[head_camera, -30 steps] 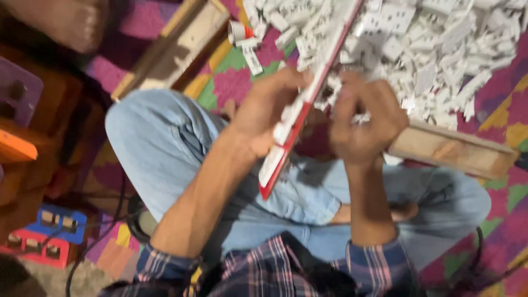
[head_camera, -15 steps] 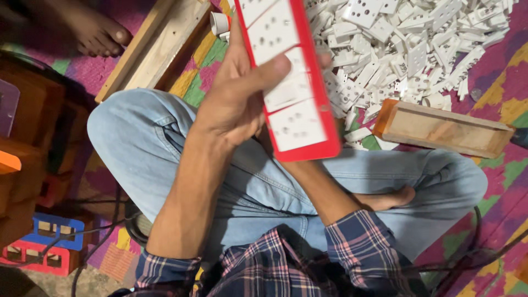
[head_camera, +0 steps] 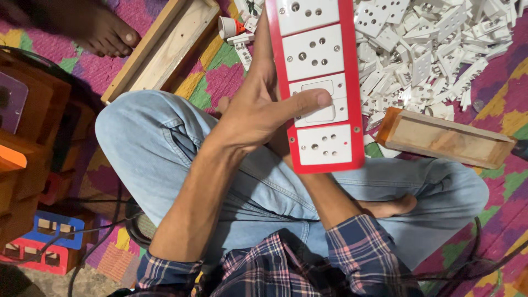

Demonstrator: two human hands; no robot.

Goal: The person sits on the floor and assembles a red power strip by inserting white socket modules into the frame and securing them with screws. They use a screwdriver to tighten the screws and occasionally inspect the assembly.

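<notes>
Now, left hand point(head_camera: 258, 113): grip closed on red socket board point(head_camera: 322, 88), thumb across its switch, steadying it face-up
Right hand: hidden behind board, grip unclear
Nearby: white socket parts point(head_camera: 440, 49) piled on mat

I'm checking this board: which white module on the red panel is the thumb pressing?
The switch module, second from the bottom; the left hand thumb lies across it, while the others are pin sockets.

Single head-worn view, looking steeply down and close onto the seated person's lap point(head_camera: 231, 165) and the patterned floor mat point(head_camera: 220, 77) beyond.
</notes>
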